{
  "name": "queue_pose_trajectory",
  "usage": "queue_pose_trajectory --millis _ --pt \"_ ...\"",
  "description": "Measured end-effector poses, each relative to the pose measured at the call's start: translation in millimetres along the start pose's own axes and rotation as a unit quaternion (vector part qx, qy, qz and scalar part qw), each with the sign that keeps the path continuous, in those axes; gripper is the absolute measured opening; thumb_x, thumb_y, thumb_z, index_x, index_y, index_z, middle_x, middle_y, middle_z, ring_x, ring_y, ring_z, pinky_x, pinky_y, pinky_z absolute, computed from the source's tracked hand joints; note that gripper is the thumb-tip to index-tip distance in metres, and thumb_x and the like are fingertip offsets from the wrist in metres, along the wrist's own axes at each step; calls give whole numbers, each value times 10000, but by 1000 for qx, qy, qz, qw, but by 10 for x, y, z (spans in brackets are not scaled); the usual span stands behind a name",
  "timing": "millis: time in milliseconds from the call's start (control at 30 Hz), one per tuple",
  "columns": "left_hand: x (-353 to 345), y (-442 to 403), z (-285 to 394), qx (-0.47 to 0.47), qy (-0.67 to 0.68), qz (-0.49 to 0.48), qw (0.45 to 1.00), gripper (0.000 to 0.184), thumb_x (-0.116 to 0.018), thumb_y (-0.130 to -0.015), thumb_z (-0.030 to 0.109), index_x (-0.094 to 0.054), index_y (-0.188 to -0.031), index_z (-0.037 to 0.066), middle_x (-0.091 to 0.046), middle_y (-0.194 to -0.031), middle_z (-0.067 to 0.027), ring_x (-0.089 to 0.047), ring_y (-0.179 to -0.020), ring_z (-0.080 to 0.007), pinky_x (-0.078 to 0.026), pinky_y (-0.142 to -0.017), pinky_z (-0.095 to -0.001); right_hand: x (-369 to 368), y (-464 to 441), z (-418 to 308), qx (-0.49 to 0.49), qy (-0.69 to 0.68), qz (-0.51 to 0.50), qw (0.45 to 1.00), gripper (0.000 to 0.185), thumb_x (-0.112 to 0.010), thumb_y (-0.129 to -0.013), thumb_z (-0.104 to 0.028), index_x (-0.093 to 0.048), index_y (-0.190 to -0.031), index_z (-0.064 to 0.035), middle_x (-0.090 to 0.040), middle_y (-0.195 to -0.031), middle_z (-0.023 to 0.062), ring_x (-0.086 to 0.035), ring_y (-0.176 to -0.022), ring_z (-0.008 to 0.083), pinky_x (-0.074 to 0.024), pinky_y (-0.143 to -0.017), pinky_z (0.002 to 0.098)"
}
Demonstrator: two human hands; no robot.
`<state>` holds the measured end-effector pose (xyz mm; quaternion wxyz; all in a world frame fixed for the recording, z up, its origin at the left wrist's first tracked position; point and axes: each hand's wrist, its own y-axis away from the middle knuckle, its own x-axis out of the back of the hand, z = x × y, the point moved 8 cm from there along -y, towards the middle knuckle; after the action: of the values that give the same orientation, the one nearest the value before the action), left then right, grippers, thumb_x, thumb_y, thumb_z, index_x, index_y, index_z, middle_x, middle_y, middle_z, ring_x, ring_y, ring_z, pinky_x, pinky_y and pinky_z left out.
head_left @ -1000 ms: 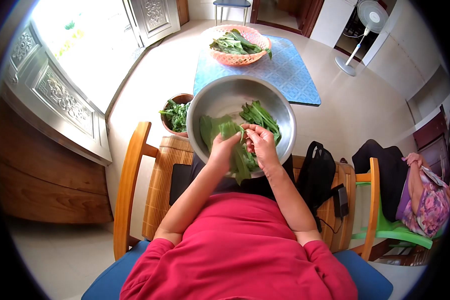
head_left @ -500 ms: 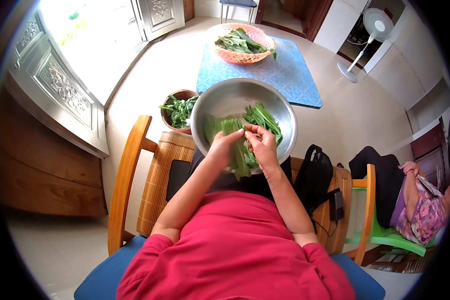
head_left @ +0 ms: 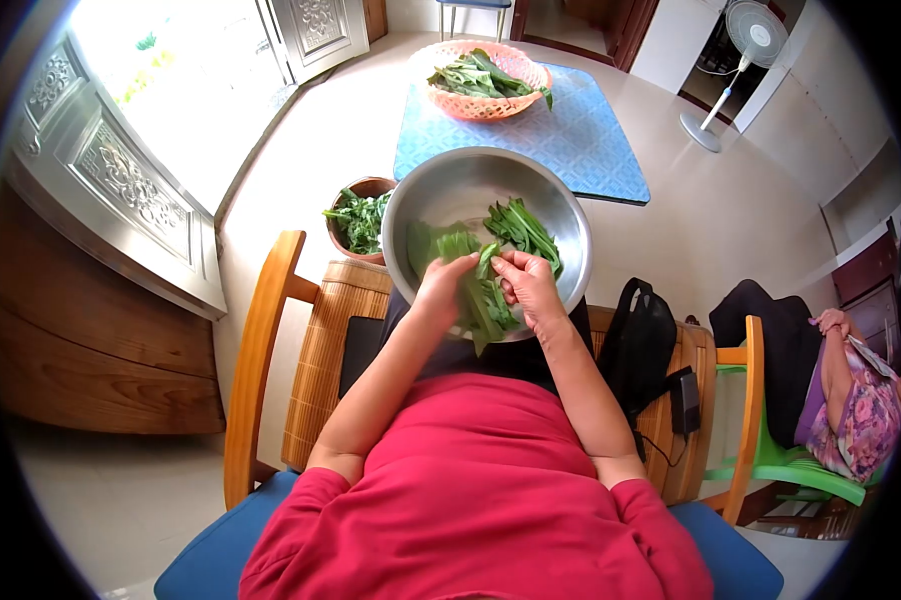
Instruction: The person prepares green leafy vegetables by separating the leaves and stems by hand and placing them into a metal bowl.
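Note:
A wide metal basin [head_left: 441,180] rests at my lap, and both hands work over its near side. My left hand [head_left: 443,288] is closed on a bunch of long leafy greens [head_left: 486,312], whose ends droop toward the near rim. Part of the bunch is blurred. The fingers of my right hand [head_left: 527,282] pinch a green leaf piece [head_left: 489,260] that sticks up between the two hands. Inside the basin, on the right, lies a pile of cut green stems and leaves [head_left: 526,232].
Beyond the basin, an orange basket [head_left: 481,106] of leaves stands on a blue-topped table [head_left: 596,130]. A brown bucket [head_left: 373,257] of greens is at the left. A black bag [head_left: 636,340] lies on the wooden armrest at right. Another person [head_left: 841,395] sits far right.
My hands have drawn slightly apart, and a leaf piece now shows between the fingertips. The whole view has shifted a little.

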<state>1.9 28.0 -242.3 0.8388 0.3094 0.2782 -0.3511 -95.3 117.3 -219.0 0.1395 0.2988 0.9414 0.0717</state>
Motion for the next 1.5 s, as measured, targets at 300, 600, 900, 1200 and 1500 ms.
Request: queue_pose_trajectory --millis 300,600,900,1200,1500 --pt "44 -10 -37 5 -3 16 1000 178 -631 -874 48 -608 -1040 -11 -672 -923 -100 -681 -762 -212 -587 -688 -351 -11 -1 -29 5 -12 50 999 120 -667 -900 -185 -669 -914 -65 -544 -683 -59 -427 -521 16 -313 -431 177" --pt "175 -96 -158 28 -70 3 997 330 -625 -917 214 -552 -1160 2 -625 -991 -103 -635 -827 -201 -534 -692 -352 -206 11 -176 12 -114 -53 992 106 -620 -928 -146 -655 -972 -56 -570 -697 -51 -448 -526 17 -315 -451 186" --pt "-8 -5 -134 84 77 -12 993 326 -583 -957 318 -565 -1160 63 -618 -1000 -61 -609 -853 -167 -526 -728 -331 -125 -200 -127 169 205 48 963 183 -669 -881 -163 -664 -880 20 -659 -729 15 -583 -637 70 -469 -580 251" --pt "68 -76 -109 17 -1 9 1000 274 -606 -944 262 -585 -1103 40 -642 -991 -96 -640 -817 -192 -542 -682 -346 -54 -199 -122 146 170 38 974 205 -663 -880 -164 -663 -935 34 -682 -753 36 -618 -667 81 -488 -615 251" --pt "101 -40 -35 10 33 47 998 239 -545 -976 283 -590 -1031 55 -638 -934 -92 -630 -796 -224 -546 -676 -387 210 -204 4 69 623 86 775 227 -665 -793 -248 -706 -851 -33 -699 -824 171 -693 -764 319 -549 -722 407"
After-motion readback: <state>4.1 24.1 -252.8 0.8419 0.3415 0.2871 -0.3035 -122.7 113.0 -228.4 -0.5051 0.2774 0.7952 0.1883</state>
